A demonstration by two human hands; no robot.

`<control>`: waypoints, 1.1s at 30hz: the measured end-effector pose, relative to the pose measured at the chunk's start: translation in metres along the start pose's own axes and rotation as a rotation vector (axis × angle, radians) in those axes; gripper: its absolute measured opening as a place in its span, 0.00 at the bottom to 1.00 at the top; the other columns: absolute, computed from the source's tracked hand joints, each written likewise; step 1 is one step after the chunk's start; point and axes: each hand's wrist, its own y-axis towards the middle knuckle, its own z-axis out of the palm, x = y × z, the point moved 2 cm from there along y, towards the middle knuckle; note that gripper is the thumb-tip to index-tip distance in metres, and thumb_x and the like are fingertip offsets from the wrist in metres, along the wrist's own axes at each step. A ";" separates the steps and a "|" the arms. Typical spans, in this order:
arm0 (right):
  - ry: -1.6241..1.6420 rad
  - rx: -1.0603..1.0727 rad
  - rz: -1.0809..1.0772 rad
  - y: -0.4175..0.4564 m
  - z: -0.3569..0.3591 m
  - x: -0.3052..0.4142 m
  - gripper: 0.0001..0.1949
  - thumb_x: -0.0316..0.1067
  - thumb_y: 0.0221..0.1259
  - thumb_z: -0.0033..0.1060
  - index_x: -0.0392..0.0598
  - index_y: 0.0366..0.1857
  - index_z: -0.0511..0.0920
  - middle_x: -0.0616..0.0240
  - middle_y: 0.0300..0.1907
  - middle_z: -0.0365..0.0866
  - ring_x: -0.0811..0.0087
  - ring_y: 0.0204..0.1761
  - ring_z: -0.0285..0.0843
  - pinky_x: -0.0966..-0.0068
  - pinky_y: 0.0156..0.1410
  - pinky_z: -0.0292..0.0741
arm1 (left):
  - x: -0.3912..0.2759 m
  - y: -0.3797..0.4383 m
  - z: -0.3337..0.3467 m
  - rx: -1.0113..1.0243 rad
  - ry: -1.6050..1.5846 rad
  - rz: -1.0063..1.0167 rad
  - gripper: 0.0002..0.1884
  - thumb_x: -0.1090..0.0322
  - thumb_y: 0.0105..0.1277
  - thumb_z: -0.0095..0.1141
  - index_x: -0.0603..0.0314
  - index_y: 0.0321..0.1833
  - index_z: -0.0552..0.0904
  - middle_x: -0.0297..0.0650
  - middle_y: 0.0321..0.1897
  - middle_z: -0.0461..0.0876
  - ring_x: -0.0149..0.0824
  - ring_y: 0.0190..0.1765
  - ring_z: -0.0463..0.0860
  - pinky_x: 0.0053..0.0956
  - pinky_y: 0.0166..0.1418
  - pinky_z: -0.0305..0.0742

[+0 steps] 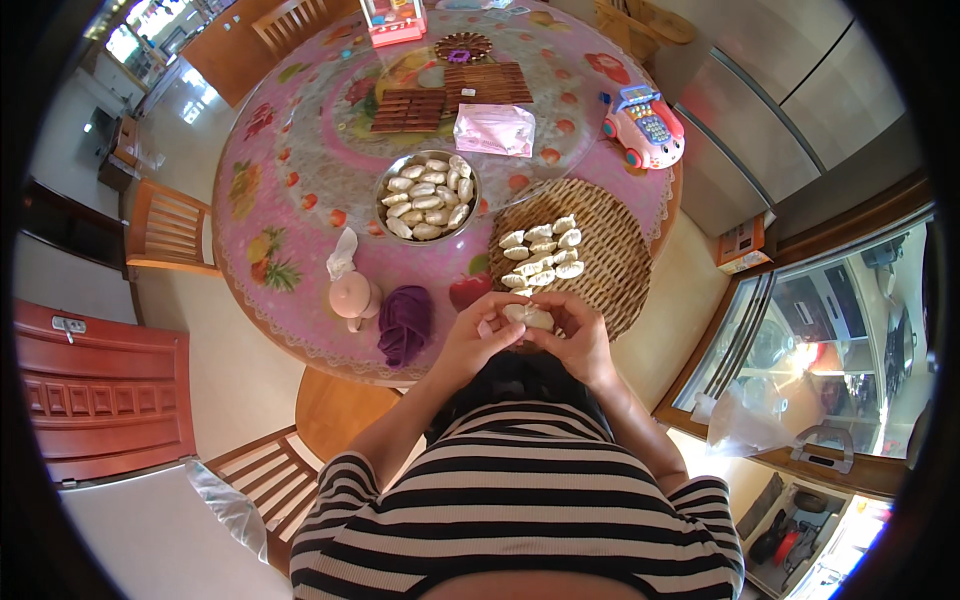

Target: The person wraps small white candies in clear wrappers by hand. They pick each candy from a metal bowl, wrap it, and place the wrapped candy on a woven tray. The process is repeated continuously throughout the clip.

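Between my two hands is a pale dough dumpling (531, 316), held just over the near edge of a round woven tray. My left hand (480, 330) grips its left end, thumb on the near side. The fingers and thumb of my right hand (577, 326) pinch the right end. On the woven tray (611, 262), pleated dumplings (541, 246) stand in short rows, mostly on the left half. Beyond my left hand, a steel bowl (379, 212) is filled with more dumplings (426, 189).
Left of my hands are a purple cloth (406, 324), a lidded pink cup (352, 295) and a crumpled tissue (343, 253). A pink tissue pack (495, 130), slatted wooden mats (409, 110) and a toy telephone (645, 129) lie farther back. Wooden chairs (174, 225) surround the round table (300, 247).
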 end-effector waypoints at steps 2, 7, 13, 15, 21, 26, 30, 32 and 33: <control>0.126 0.009 0.059 0.000 -0.002 -0.008 0.20 0.18 0.54 0.67 0.37 0.53 0.74 0.64 0.43 0.79 0.75 0.47 0.80 0.80 0.49 0.79 | 0.001 0.002 -0.005 0.046 0.050 -0.019 0.19 0.73 0.66 0.61 0.66 0.57 0.72 0.38 0.47 0.79 0.29 0.48 0.80 0.24 0.54 0.77; 0.265 0.036 0.204 -0.002 -0.003 -0.015 0.19 0.20 0.57 0.65 0.36 0.54 0.73 0.64 0.42 0.78 0.75 0.44 0.80 0.79 0.50 0.80 | 0.005 0.006 -0.024 0.175 0.235 -0.141 0.22 0.74 0.61 0.65 0.64 0.57 0.73 0.36 0.47 0.79 0.26 0.47 0.79 0.21 0.51 0.76; 0.160 0.016 0.231 -0.002 -0.007 -0.028 0.20 0.25 0.59 0.65 0.36 0.56 0.73 0.64 0.44 0.78 0.77 0.41 0.80 0.81 0.46 0.78 | 0.010 0.022 -0.043 0.170 0.529 -0.009 0.18 0.73 0.61 0.66 0.65 0.53 0.77 0.37 0.44 0.81 0.26 0.44 0.80 0.21 0.50 0.76; -0.015 -0.016 0.195 -0.002 -0.012 -0.027 0.20 0.26 0.59 0.66 0.37 0.56 0.73 0.64 0.44 0.79 0.79 0.39 0.79 0.82 0.44 0.77 | 0.012 0.033 -0.053 0.117 0.540 0.034 0.18 0.73 0.60 0.66 0.64 0.52 0.77 0.36 0.44 0.81 0.25 0.45 0.80 0.21 0.50 0.76; -0.072 -0.127 0.178 -0.008 -0.028 -0.037 0.20 0.28 0.59 0.66 0.40 0.56 0.75 0.65 0.41 0.79 0.81 0.36 0.77 0.83 0.41 0.75 | 0.024 0.102 -0.131 -0.288 0.673 0.188 0.17 0.75 0.59 0.66 0.64 0.51 0.77 0.36 0.41 0.83 0.26 0.43 0.81 0.20 0.46 0.76; -0.078 -0.199 0.176 -0.014 -0.038 -0.039 0.20 0.28 0.59 0.66 0.39 0.56 0.75 0.66 0.40 0.80 0.82 0.36 0.76 0.84 0.41 0.75 | 0.014 0.162 -0.164 -0.582 0.763 0.339 0.19 0.62 0.52 0.70 0.64 0.44 0.81 0.42 0.36 0.85 0.33 0.37 0.84 0.26 0.40 0.76; -0.074 -0.238 0.179 -0.017 -0.043 -0.041 0.20 0.28 0.59 0.66 0.39 0.55 0.75 0.67 0.39 0.80 0.83 0.36 0.76 0.84 0.41 0.74 | 0.012 0.191 -0.162 -0.805 0.993 0.437 0.18 0.60 0.51 0.70 0.63 0.39 0.82 0.43 0.31 0.85 0.40 0.34 0.84 0.32 0.40 0.76; -0.097 -0.258 0.166 -0.019 -0.047 -0.043 0.20 0.28 0.59 0.66 0.40 0.55 0.75 0.68 0.39 0.80 0.83 0.36 0.76 0.84 0.41 0.74 | 0.014 0.199 -0.158 -0.869 1.052 0.421 0.16 0.60 0.49 0.70 0.59 0.39 0.83 0.41 0.31 0.85 0.44 0.36 0.84 0.38 0.42 0.76; -0.107 -0.266 0.163 -0.021 -0.048 -0.043 0.20 0.28 0.59 0.66 0.40 0.55 0.75 0.68 0.39 0.80 0.83 0.35 0.76 0.84 0.40 0.74 | 0.015 0.200 -0.156 -0.909 1.116 0.387 0.16 0.60 0.49 0.71 0.57 0.39 0.83 0.41 0.31 0.85 0.45 0.37 0.83 0.40 0.43 0.75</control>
